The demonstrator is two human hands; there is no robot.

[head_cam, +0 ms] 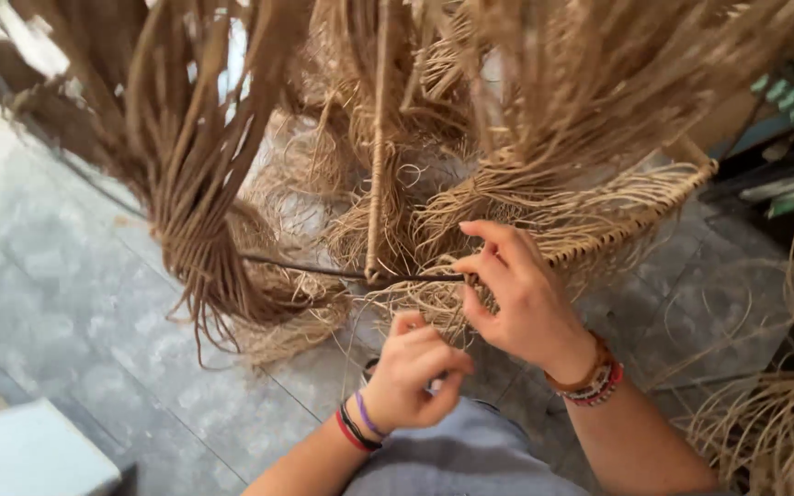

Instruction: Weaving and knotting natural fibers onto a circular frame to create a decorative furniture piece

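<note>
While my right hand pinches a fibre on the rod, my left hand curls closed just below, fibre bundles hanging above.

A grey stone-tiled floor is seen beneath the work, crossed by dark joints. Loose tan fibre strands are spread on it just left of the fingers of the left hand, where the hanging bundles end (whether all of them touch the tiles cannot be told). More curled fibre is heaped on the floor well to the right of the fingers. A pale flat slab is seen far to their lower left.
</note>
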